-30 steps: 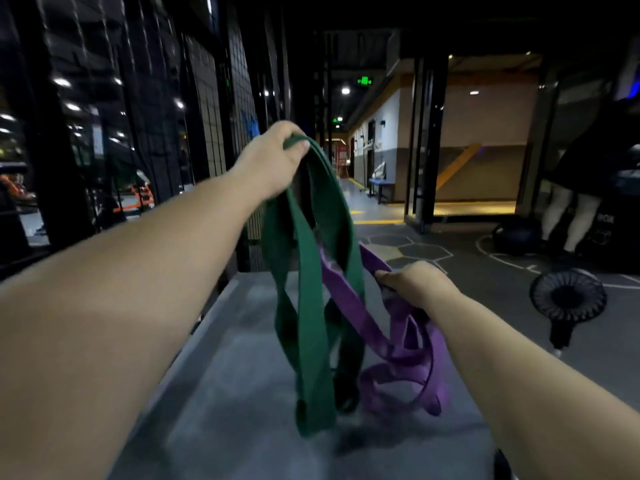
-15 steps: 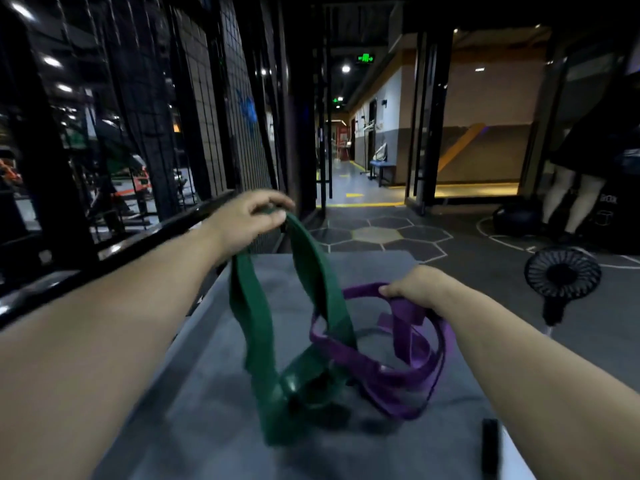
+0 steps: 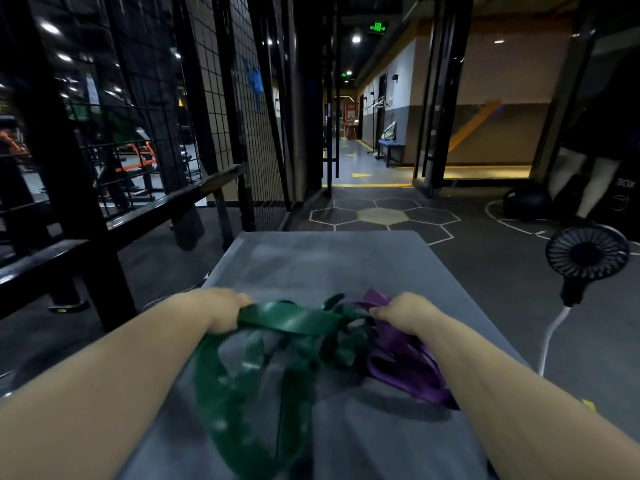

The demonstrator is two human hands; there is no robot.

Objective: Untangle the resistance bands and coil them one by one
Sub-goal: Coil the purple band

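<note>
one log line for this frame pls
stage: untangling | left hand: grips green band | right hand: grips purple band | state: both tangled, on table

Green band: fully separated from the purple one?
No, the green band and the purple band cross in a tangle between the left hand and the right hand gripping them.

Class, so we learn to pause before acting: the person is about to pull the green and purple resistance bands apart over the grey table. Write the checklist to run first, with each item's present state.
1. Left hand grips the green band: ok.
2. Right hand grips the purple band: ok.
3. Bands free of each other: not ok, interlaced between the hands.
4. Which strand lies on top where they cross: cannot tell, blurred.
5. Fan cable apart from the bands: ok, right of the table.
</note>
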